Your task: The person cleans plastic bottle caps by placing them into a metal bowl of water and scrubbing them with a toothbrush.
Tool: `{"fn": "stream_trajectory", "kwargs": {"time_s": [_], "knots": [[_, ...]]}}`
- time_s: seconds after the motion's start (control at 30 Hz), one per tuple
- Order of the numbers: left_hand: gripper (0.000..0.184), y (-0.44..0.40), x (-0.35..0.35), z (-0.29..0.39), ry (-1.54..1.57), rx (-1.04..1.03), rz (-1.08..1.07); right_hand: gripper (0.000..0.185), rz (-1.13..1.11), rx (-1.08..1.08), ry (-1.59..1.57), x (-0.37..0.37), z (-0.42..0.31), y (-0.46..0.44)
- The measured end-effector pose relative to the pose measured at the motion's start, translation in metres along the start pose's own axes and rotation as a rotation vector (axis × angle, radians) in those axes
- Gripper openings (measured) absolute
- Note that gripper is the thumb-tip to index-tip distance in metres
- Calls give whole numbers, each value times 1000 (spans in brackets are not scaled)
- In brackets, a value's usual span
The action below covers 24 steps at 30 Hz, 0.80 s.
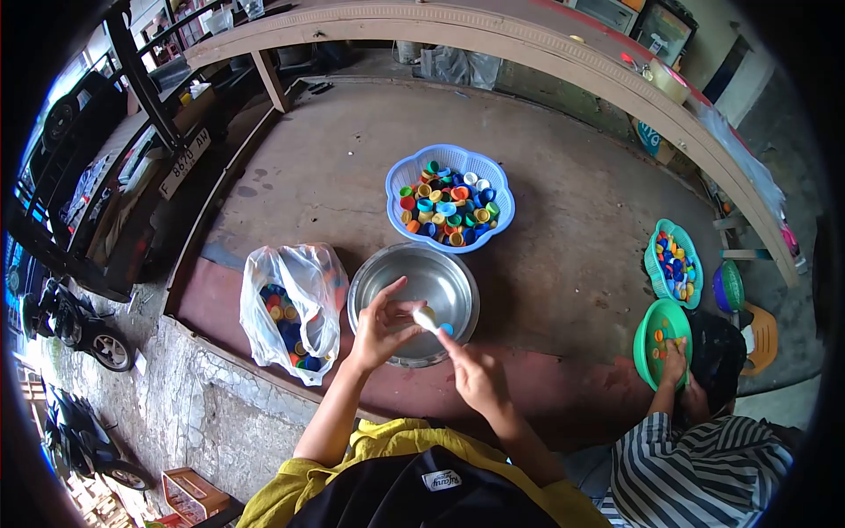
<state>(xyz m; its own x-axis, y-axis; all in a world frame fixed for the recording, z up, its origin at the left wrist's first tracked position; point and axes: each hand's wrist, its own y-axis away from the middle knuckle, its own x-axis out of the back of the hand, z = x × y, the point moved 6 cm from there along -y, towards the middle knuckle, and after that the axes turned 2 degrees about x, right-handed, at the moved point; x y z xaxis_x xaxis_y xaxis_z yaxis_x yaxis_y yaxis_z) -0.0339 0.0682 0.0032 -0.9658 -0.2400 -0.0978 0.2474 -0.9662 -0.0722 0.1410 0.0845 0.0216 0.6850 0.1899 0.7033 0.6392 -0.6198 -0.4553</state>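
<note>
Over the steel bowl (368, 295), my left hand (378, 330) pinches a small cream-white bottle cap (424, 313) between thumb and fingers. Close to that cap comes my right hand (480, 378), its fingers curled and the index pointing at the cap. A pale sliver lies at its fingertip, too small to name. Beside the fingertip shows a light-blue cap (446, 329); whether it is held or lies in the bowl is unclear. Behind the bowl stands a blue plastic basket (400, 172) full of coloured bottle caps. To the left sits a white plastic bag (295, 264) with more caps.
At the right, a person in a striped shirt (695, 466) has their hands at a green basin (641, 343) with a few caps. A turquoise basket (653, 264) of caps stands behind it. A wooden beam (387, 22) crosses the far side; motorbikes (84, 326) stand left.
</note>
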Motion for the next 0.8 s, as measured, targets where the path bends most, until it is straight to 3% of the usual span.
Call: {"fn": "stream_trajectory", "kwargs": {"time_s": [0.13,0.2,0.27,0.3,0.4,0.47,0.5,0.63,0.8], "knots": [[77,0,-3,-3,-26,34,-11,57,31,-163,-20,3,22,-9],[77,2,-4,-5,60,80,-20,55,86,-68,-62,9,10,-12],[77,0,-4,-3,-16,-24,-10,56,-76,-4,106,-3,-2,-1],[76,0,-5,1,29,-7,10,57,3,-7,21,-2,2,-3],[75,0,-5,-10,41,4,6,54,66,-188,-7,4,27,-5],[76,2,-6,-11,127,50,12,53,100,-68,-79,3,10,-1],[77,2,-6,-14,151,44,8,52,3,-53,-18,-2,3,3],[79,3,-10,-23,189,68,-15,53,4,-74,-9,-12,10,10],[82,6,-14,-23,356,120,115,52,26,-65,-14,-7,9,8]]}}
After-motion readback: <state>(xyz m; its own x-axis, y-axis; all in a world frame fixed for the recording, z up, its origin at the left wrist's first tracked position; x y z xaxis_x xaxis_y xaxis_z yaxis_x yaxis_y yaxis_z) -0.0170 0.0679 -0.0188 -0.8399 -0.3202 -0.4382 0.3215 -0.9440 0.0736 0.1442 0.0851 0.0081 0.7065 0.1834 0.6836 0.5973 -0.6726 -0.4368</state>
